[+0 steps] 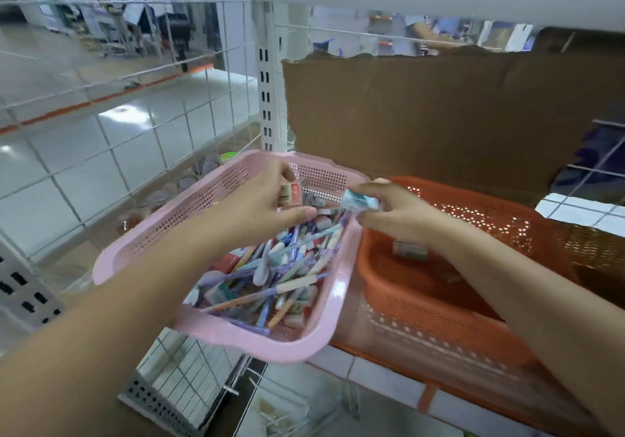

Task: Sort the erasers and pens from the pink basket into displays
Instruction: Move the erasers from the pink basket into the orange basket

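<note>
Progress is slight, judging by how full the pink basket (216, 196) still looks. It sits at the left end of the shelf (341, 367), pressed against the orange basket (480, 210) on its right, and it holds a thick jumble of pens (287, 282) with erasers (323, 222) scattered among and under them.

The left hand (267, 208) is over the far half of the pink basket, fingers curled around a red eraser (291, 193) held clear of the pile. The right hand (395, 215) is above the seam between the two baskets, pinching a teal eraser (361, 200) between thumb and fingertips. Both hands are therefore loaded, and neither piece has been set down.

The orange basket seems to be the receiving place for erasers. Only one small boxed eraser (410, 250) shows on its floor, partly behind the right wrist; the rest of what I can see of it is bare plastic. No sorted pens appear anywhere, and I cannot tell where their display is, since cardboard (439, 115) blocks the back of the shelf.

My judgement: this is the early stage, with a piece or so moved, two erasers in transit, and nearly all erasers and every pen left to sort.
</note>
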